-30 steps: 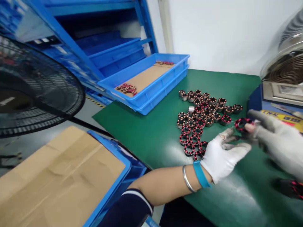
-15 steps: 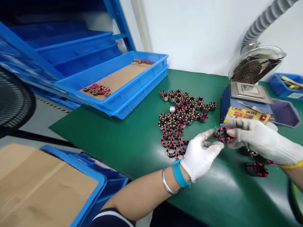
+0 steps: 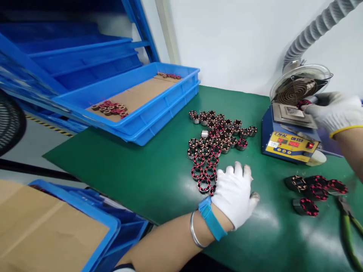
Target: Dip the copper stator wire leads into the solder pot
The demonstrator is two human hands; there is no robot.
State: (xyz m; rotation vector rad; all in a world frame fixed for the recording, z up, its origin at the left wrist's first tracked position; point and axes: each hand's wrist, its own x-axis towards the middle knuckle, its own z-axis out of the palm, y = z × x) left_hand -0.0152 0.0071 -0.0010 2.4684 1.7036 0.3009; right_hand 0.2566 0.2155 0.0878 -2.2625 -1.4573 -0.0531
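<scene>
In the head view my right hand [image 3: 337,113], in a white glove, grips a red-wound motor stator [image 3: 303,103] above the metal top of a solder pot [image 3: 290,145]. The fingers partly cover that stator. My left hand [image 3: 234,194], gloved too, rests low over the green table with its fingers spread and nothing in them. Beside it sits a cluster of stators [image 3: 204,152], some with copper windings and some with red. A smaller group of stators [image 3: 316,192] lies at the right, several of them tipped on their sides.
Green-handled cutters [image 3: 346,230] lie at the right edge. Behind the solder pot stand a round fan guard [image 3: 295,90] and a grey duct [image 3: 312,36]. A blue tray [image 3: 167,107] with more stators sits at the back left. Cardboard [image 3: 48,226] covers a lower-left bin.
My right hand has carried the stator up and away to the solder pot. My left hand has come off the stator, lowered and spread its fingers.
</scene>
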